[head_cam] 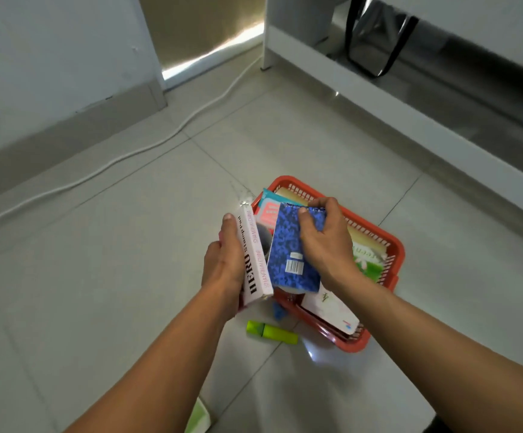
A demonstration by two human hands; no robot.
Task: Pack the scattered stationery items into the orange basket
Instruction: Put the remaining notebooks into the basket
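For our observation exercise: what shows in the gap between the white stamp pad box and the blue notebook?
Head view: between the stamp pad box and the blue notebook shows a pink-and-teal packet in the orange basket, with a blurred dark shape below it.

floor (97, 292): pale glossy tiles | wall (35, 57): white | cable (107, 166): white | shelf (378, 107): white

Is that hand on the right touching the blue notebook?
Touching. The head view shows the right hand pinching the top edge of the blue notebook between thumb and fingers, over the orange basket. The left hand grips the stamp pad box.
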